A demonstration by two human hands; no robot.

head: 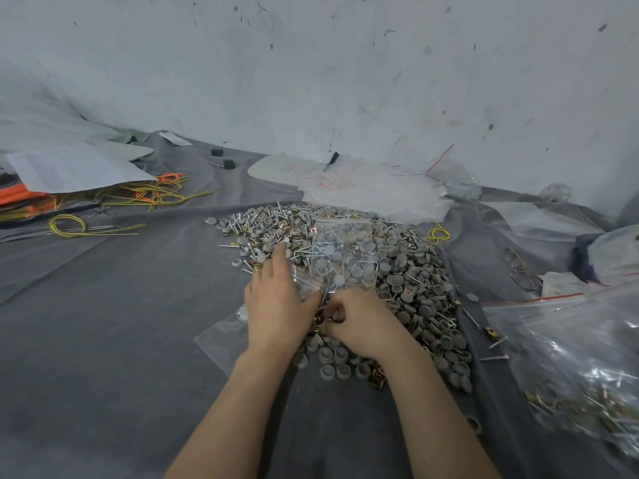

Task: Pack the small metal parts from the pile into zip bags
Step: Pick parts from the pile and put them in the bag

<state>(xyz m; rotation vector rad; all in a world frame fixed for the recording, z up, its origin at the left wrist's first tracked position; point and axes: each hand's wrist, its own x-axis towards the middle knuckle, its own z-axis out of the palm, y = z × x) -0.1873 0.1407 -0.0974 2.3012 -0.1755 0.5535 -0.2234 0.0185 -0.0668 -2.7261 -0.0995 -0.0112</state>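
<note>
A big pile of small parts (408, 267), grey round caps, screws and brass clips, lies on the grey cloth in the middle. A clear zip bag (342, 250) holding caps and screws rests on top of the pile. My left hand (276, 299) lies at the pile's near left side with its fingers stretched forward over a small clear zip bag (304, 281) with a red strip. My right hand (359, 319) is curled at the pile's near edge and pinches small brass parts (320, 323) between thumb and fingers. Another empty bag (224, 337) lies flat under my left wrist.
Large clear bags with filled packs (581, 368) crowd the right edge. Loose screws (494, 340) lie between them and the pile. Yellow and orange wires (145, 193) and paper sheets (72, 167) sit far left. Crumpled plastic (373, 188) lies behind the pile, against the stained wall.
</note>
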